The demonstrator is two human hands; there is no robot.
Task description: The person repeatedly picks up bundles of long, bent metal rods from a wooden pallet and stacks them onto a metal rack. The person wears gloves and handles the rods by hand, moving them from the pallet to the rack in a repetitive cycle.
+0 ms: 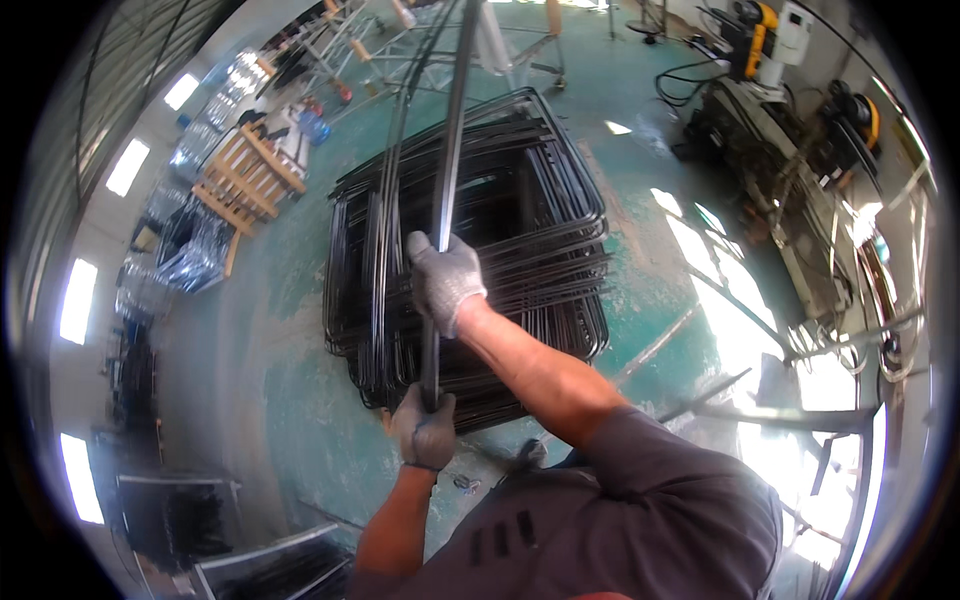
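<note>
Both my hands wear grey work gloves and are closed around one long dark metal bar (452, 150). My left hand (425, 430) grips its lower part, close to my body. Farther up, my right hand (447, 278) wraps round the same bar. The bar's far part runs out of view at the top edge. Beneath it lies a large stack of black metal frames (575, 225) with rounded corners. Several thin dark bars (383, 250) run lengthwise over the stack's left side, beside the bar I hold.
A wooden pallet (238, 180) leans among clear plastic-wrapped goods at the left. Machinery (780, 200) and hanging cables line the right wall. Metal racks (500, 50) stand beyond the stack. A metal stand (800, 415) is at lower right. The floor (290, 310) is worn green.
</note>
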